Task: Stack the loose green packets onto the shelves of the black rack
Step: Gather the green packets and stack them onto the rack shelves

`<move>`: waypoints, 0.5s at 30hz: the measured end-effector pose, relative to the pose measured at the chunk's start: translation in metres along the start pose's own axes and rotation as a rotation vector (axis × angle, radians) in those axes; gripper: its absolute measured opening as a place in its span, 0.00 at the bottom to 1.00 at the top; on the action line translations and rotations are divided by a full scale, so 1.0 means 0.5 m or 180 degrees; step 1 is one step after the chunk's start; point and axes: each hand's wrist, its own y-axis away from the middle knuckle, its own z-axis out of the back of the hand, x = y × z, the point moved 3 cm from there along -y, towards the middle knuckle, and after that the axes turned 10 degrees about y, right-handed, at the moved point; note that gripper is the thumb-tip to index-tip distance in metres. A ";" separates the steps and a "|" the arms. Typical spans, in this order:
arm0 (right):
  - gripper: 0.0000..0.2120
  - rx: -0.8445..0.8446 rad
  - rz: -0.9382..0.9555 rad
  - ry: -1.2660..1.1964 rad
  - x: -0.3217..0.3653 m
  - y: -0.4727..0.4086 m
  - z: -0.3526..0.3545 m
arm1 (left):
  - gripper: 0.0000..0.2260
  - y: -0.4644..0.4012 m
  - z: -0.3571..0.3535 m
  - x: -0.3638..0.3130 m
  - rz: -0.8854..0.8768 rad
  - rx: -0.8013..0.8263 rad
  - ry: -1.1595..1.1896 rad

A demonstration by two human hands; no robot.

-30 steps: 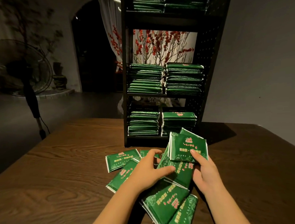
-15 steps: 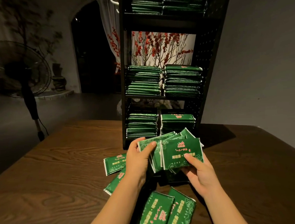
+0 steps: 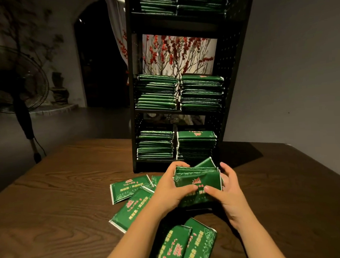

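1. Fingers of both hands are curled round one bundle of flat green foil packets (image 3: pixel 197 181), which is held upright above the table just in front of the rack's bottom shelf.
2. Left hand (image 3: pixel 169 189) grips the bundle's left edge, thumb across its front face; right hand (image 3: pixel 229 190) grips the right edge, thumb likewise on the front.
3. How many packets the bundle holds cannot be counted exactly; several edges show along its top, one corner sticking up askew.
4. Five loose green packets (image 3: pixel 129 186) lie flat on the brown wood-grain table (image 3: pixel 52 212): three to the left of the hands, overlapping, and two side by side near the bottom edge, between the forearms.
5. On the tall black perforated metal rack (image 3: pixel 228 67), three shelves show, each carrying two stacks of green packets side by side, six stacks in all.
6. One black standing fan (image 3: pixel 17 81) stands on the floor to the left, beyond the table.
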 end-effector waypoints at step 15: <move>0.27 0.0354 0.0285 0.2060 -0.040 0.036 0.036 | 0.36 0.040 0.003 0.046 -0.0175 0.0104 -0.0501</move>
